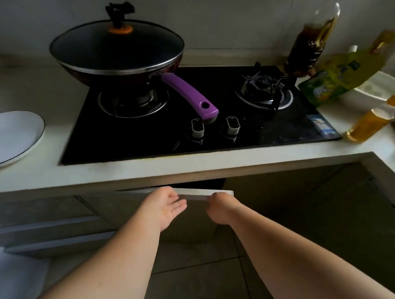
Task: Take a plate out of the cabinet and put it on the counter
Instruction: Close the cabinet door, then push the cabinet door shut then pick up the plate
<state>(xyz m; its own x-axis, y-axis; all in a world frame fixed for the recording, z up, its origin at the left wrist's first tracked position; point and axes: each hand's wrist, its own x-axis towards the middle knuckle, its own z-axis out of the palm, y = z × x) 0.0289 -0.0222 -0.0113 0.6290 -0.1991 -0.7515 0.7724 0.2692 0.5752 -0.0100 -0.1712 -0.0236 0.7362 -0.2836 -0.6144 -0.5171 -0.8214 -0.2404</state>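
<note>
Fingers of right hand (218, 208) hidden.

There is a single view, from a wide-angle camera worn on the person's head. It looks forward and steeply down over the pale stone worktop (192, 165), which crosses the middle of the frame, with the black glass gas hob (214, 135) set squarely ahead. The tiled wall closes off the top edge. Below the worktop's front lip the view drops onto the grey cabinet door (118, 203) and the tiled floor. Both bare forearms enter from the bottom corners, close to the lens. Straight lines bow towards the frame's edges.
</note>
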